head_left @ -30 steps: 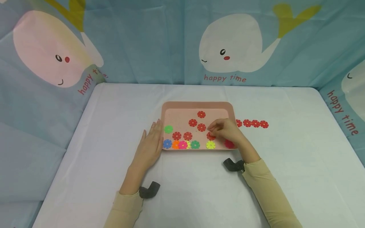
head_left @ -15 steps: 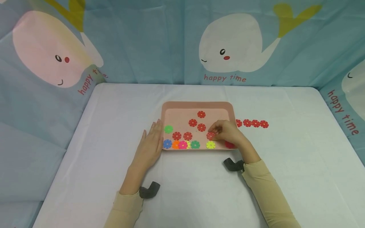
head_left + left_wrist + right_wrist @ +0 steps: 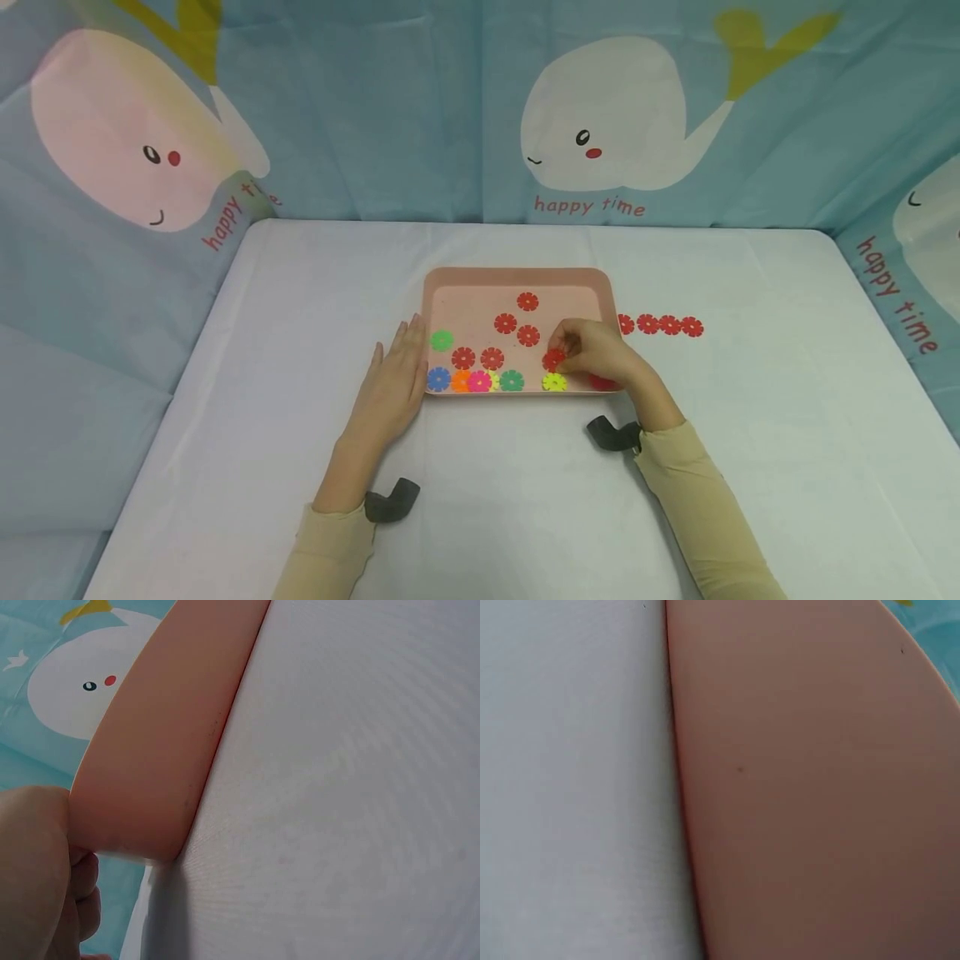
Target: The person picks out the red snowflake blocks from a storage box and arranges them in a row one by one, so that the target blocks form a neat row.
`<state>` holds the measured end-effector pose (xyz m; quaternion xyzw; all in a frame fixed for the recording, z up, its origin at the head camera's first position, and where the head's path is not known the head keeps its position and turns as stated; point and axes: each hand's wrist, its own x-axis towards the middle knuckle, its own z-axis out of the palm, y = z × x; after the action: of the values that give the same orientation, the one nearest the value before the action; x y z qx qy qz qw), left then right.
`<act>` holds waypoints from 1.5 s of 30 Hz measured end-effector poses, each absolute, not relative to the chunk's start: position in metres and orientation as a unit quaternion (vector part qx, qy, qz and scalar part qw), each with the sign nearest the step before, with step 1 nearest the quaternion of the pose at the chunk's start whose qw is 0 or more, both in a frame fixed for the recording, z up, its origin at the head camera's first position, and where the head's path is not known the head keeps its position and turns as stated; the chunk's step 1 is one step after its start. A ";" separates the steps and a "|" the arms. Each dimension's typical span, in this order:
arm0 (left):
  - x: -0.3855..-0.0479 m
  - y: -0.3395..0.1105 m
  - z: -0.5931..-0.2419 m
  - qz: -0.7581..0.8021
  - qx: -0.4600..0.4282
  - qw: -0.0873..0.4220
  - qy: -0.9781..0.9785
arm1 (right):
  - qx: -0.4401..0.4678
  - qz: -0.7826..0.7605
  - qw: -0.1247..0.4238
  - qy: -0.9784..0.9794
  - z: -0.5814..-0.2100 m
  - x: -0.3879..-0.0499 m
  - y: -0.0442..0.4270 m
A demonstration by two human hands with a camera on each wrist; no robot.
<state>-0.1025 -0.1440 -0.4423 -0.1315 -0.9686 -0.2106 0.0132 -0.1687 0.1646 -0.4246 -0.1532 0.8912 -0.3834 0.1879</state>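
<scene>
A pink tray [image 3: 480, 277] holds several flower-shaped discs. Over its right part, my right hand [image 3: 596, 348] pinches a red disc [image 3: 553, 360] between thumb and fingers, just above a yellow disc [image 3: 555, 382]. My left hand [image 3: 392, 379] lies with straight fingers along the tray's left side, touching it. In the left wrist view that hand [image 3: 34, 870] is against the end of the tray wall [image 3: 157, 742]. Only the tray's outer wall [image 3: 817, 780] and the white cloth show in the right wrist view; the right hand is out of sight there.
Right of the tray, several red discs [image 3: 670, 325] lie in a row on the white table [image 3: 750, 400]. Inside the tray are more red discs [image 3: 527, 302], with green [image 3: 442, 340], blue [image 3: 438, 379], orange and pink ones. A whale-print curtain [image 3: 420, 108] stands behind.
My right hand has shifted slightly down, its fingers closing round the red disc, which is tilted a little now. The left hand stays where it was.
</scene>
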 end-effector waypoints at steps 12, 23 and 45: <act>-0.103 -0.143 -0.443 -0.212 -0.135 0.013 -0.968 | -0.186 -0.460 0.148 0.855 -0.423 -0.165 0.170; -0.102 -0.144 -0.440 -0.210 -0.133 0.009 -0.969 | -0.121 -0.501 0.140 0.845 -0.415 -0.165 0.183; -0.102 -0.144 -0.442 -0.207 -0.135 0.018 -0.969 | -0.122 -0.538 0.130 0.824 -0.411 -0.165 0.189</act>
<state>-0.1023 -0.1441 -0.4424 -0.1345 -0.9689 -0.2071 0.0178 -0.1647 0.1895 -0.4107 -0.1220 0.8237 -0.5383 0.1298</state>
